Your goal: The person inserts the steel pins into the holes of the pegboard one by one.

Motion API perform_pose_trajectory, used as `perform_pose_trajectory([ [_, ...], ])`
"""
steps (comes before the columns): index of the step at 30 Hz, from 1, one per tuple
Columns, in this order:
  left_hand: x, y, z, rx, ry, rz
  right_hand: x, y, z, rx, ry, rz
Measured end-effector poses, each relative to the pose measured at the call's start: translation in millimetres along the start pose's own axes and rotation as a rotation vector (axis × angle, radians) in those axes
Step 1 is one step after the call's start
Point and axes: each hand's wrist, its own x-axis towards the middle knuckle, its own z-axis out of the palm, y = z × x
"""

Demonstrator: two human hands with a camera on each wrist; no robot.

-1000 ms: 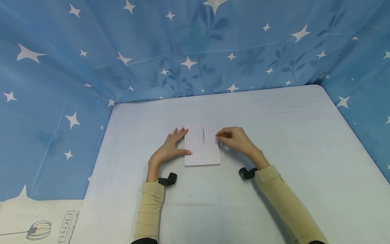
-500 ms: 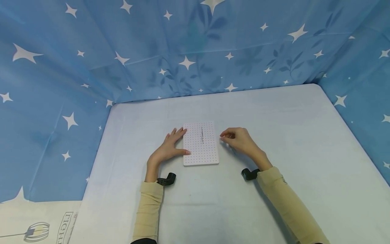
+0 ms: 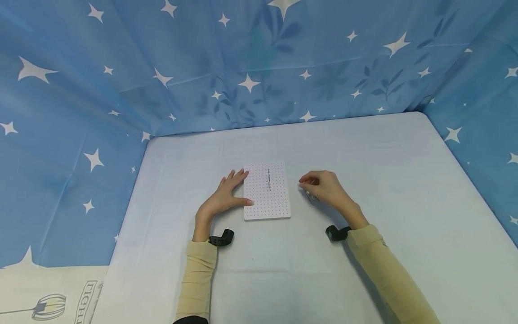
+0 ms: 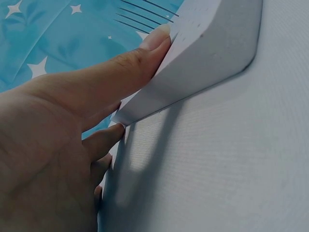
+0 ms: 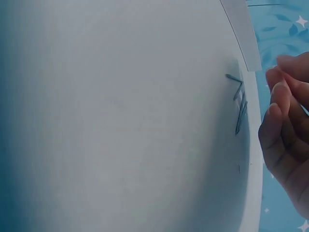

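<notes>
Your white pegboard (image 3: 261,208) lies flat on the tabletop, holes upward, and a row of thin dark pins (image 4: 146,11) stands in its face, beyond your thumb in the left wrist view; at least four show. Your left hand (image 3: 221,198) braces the board's left side, fingers spread and mostly straight, thumb resting on the top face and the other fingertips around the far left corner, steadying rather than clasping. A few loose pins (image 5: 240,116) lie just right of the board, some crossing one another. Your right hand (image 3: 325,186) is over them, apart from the board's right edge, fingers bent and thumb brought toward the fingertips; you cannot tell from these views whether a pin sits between them. The step in hand looks like picking from that little pile while the board is kept still. If your fingertips hold nothing, the next move calls for a fine pinch on one pin, taken where it does not cross another; the thin shafts could well roll or drag a neighbour along. For edges, the board's raised right side faces the pile, so a low sideways path might catch it. Farther out, a wide stretch of white tabletop (image 3: 267,274) extends right of the board and on its near side, while the table's far edge lies beyond the board, against the blue curtain (image 3: 283,101).
</notes>
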Motion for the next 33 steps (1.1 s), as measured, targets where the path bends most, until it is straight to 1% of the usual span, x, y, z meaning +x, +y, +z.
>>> perform_pose_trajectory([
  [7, 0.7, 0.1, -0.4, -0.006, 0.002, 0.002, -3.6, 6.4, -3.0, -0.016, 0.01, -0.024],
  [13, 0.7, -1.0, -0.4, -0.003, 0.0, 0.002, -5.8, 12.5, -3.2, -0.035, 0.03, -0.029],
  [20, 0.5, -0.7, -0.2, -0.005, -0.004, 0.001, -8.2, 15.8, -6.2, -0.049, 0.032, -0.001],
  [33, 0.7, -0.3, -0.2, -0.006, -0.001, -0.012, -7.0, 20.6, -5.1, -0.124, 0.015, 0.021],
])
